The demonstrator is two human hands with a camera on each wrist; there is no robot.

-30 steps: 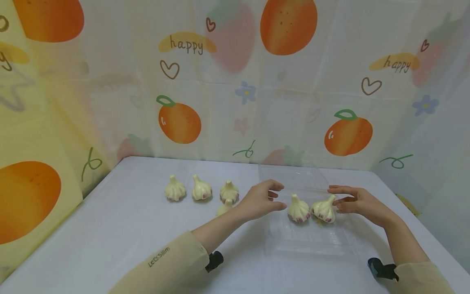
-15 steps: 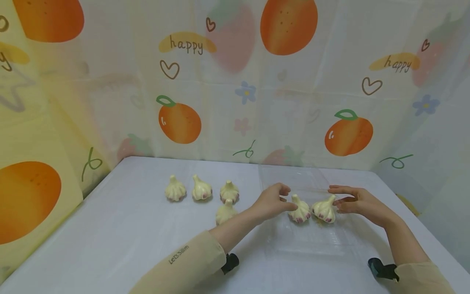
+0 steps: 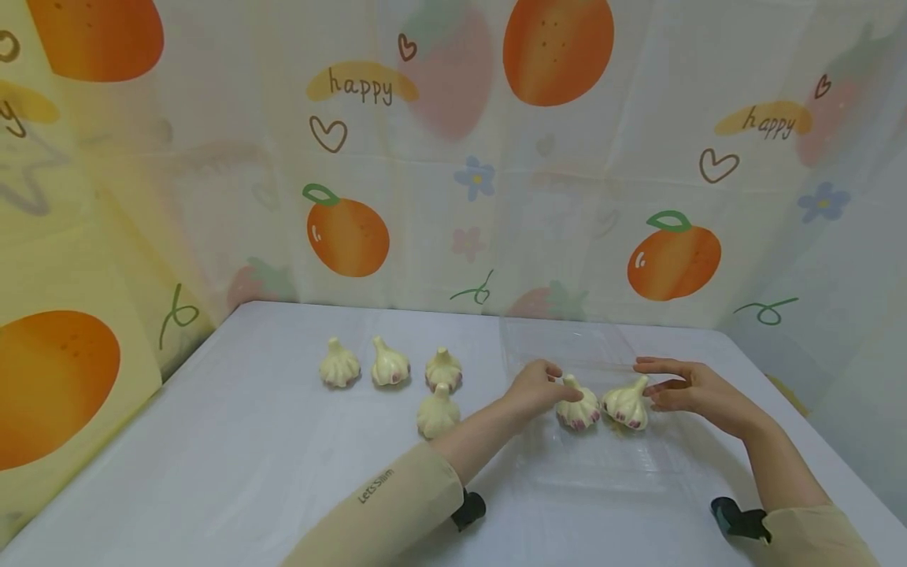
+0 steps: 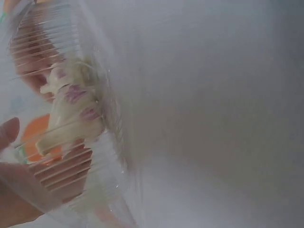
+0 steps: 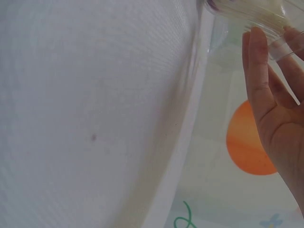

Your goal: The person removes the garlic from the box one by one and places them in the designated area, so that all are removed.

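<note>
A clear plastic tray (image 3: 595,472) lies on the white table (image 3: 248,457) and holds two garlic bulbs. My left hand (image 3: 542,386) reaches over the tray's left side, its fingers curled round the left bulb (image 3: 579,409). The left wrist view shows this bulb (image 4: 71,114) through the ribbed tray wall (image 4: 114,142), beside my thumb (image 4: 9,135). My right hand (image 3: 683,387) rests with straight fingers beside the right bulb (image 3: 625,405). In the right wrist view its fingers (image 5: 259,85) lie against the tray's clear wall (image 5: 247,16).
Several more garlic bulbs stand on the table left of the tray, three in a row (image 3: 390,366) and one nearer (image 3: 437,414). A fruit-printed cloth (image 3: 453,173) walls the table at the back and both sides. Black wrist cameras (image 3: 733,516) sit at my cuffs.
My left hand has moved right, from beside the tray to the left bulb, and curled round it. The nearer loose bulb is uncovered. My right hand has stayed put.
</note>
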